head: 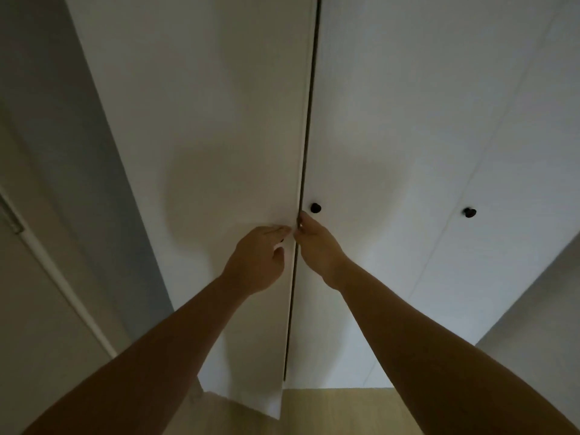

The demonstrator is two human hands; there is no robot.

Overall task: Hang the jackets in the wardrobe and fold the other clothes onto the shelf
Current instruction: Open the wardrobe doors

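Observation:
A white wardrobe fills the view, with no clothes visible. Its left door [219, 120] stands slightly ajar, its bottom corner sticking out from the front. The right door [392, 120] lies flush and has a black knob [314, 207]. My left hand [259, 259] holds the left door's free edge at knob height, fingers reaching to the edge and thumb below. My right hand [315, 244] is just across the dark gap [309, 105], its fingertips curled into it at the right door's edge. The inside of the wardrobe is hidden.
A third white door [518, 136] with its own black knob [469, 212] lies further right. A grey wall and a door frame [62, 277] run along the left. Light wooden floor [339, 409] shows below the wardrobe.

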